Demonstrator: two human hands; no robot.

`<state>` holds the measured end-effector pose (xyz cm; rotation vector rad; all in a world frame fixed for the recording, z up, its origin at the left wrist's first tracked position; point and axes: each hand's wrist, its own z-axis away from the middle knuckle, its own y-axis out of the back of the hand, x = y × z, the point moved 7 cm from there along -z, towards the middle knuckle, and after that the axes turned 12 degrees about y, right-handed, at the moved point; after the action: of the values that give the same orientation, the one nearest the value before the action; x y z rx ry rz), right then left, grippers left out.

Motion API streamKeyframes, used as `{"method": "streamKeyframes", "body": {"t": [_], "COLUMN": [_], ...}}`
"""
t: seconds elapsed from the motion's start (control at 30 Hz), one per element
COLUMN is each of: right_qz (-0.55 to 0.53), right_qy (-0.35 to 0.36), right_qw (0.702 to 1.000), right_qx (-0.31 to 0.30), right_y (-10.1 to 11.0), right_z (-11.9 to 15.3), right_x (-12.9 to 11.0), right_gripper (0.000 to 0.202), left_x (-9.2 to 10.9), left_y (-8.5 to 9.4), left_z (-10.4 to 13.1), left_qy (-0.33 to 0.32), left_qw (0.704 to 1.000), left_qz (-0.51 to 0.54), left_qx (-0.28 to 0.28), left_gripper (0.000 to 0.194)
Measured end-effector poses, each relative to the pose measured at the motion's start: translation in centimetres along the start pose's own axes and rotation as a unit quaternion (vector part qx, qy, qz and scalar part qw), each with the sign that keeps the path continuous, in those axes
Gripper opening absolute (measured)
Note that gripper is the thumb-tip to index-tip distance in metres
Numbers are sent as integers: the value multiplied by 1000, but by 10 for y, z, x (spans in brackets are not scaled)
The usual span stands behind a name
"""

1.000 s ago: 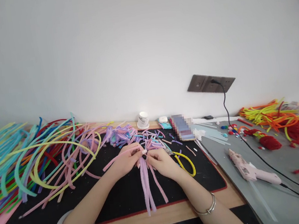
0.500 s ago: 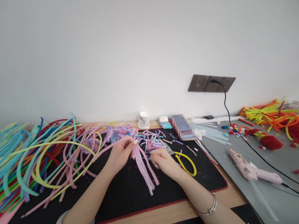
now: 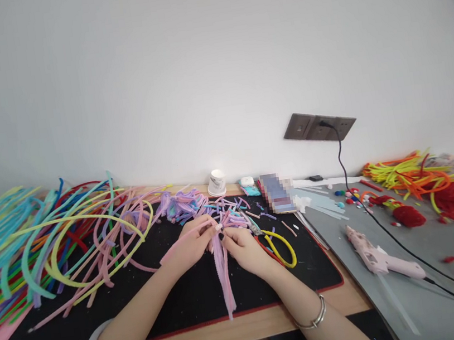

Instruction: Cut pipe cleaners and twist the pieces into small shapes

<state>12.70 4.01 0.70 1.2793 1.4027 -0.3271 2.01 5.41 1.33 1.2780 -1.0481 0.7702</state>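
While pinching lilac-pink pipe cleaners [image 3: 225,283] with left hand [image 3: 197,244], frame's lower centre, pinches them with right hand [image 3: 242,249] too (beside scissors [image 3: 291,248]).

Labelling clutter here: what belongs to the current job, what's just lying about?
In the job:
pink-lilac fuzzy strips, held by left hand, right hand at them
perhaps yellow-handled tool, unheld

Apparently lying about:
paper cup
phone
pink glue gun
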Motion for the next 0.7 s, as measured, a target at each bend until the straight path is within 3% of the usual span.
{"method": "streamKeyframes", "body": {"t": [0.17,0.4,0.57,0.7], "right_qz": [-99,-265,-286,-252], "right_qy": [-53,-126,-138,-128], "right_qw": [994,956,948,957], "right_qx": [9,8,-10,58], "right_y": [-7,-18,-15,1], "right_z": [2,7,8,4], "right_x": [11,20,20,23], "right_gripper": [21,20,23,26], "left_x": [4,5,0,-5], "left_y": [5,15,19,10], "left_z": [2,3,0,-1], "left_qy": [-10,-3,-1,10], "left_qw": [999,997,996,999], "left_qz": [-5,-2,9,39], "left_qx": [36,75,85,30], "left_gripper": [22,24,25,26]}}
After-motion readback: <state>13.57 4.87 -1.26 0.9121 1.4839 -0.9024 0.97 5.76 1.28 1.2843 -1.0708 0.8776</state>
